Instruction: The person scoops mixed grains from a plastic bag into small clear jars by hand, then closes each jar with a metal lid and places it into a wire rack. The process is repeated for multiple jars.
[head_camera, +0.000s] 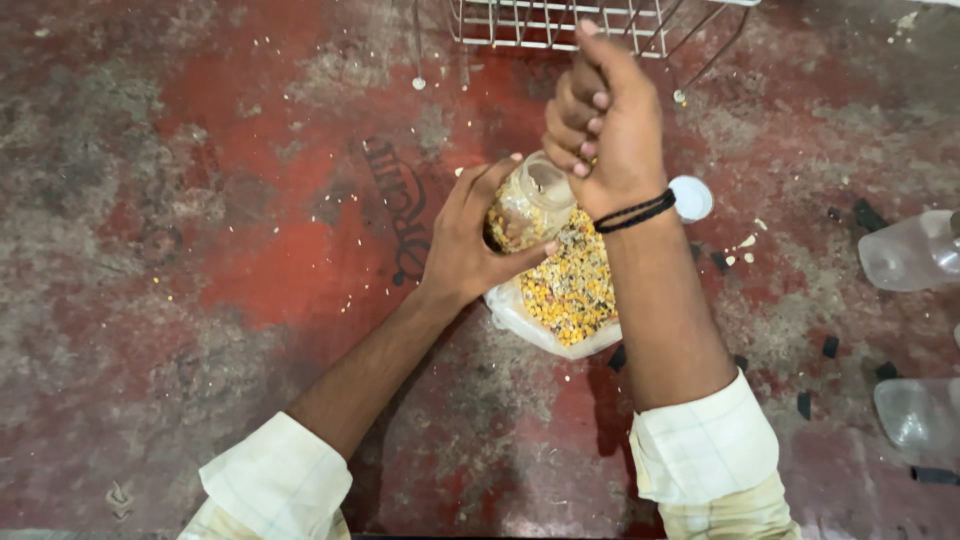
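Observation:
My left hand (470, 240) grips a clear jar (530, 200) that stands on the worn red floor, partly filled with mixed yellow grains. Just above the jar's mouth my right hand (605, 120) is held as a closed fist, a black band on its wrist; a few grains show between its fingers. Right behind the jar lies an open clear plastic bag (565, 300) heaped with the same yellow and dark grains. My right forearm crosses over part of the bag. A round white lid (692, 197) rests on the floor beside my right wrist.
A white wire rack (560, 25) stands at the top edge. Two empty clear jars (910, 250) (918, 412) lie at the right edge. Stray grains and small dark scraps (830, 346) dot the floor around the bag.

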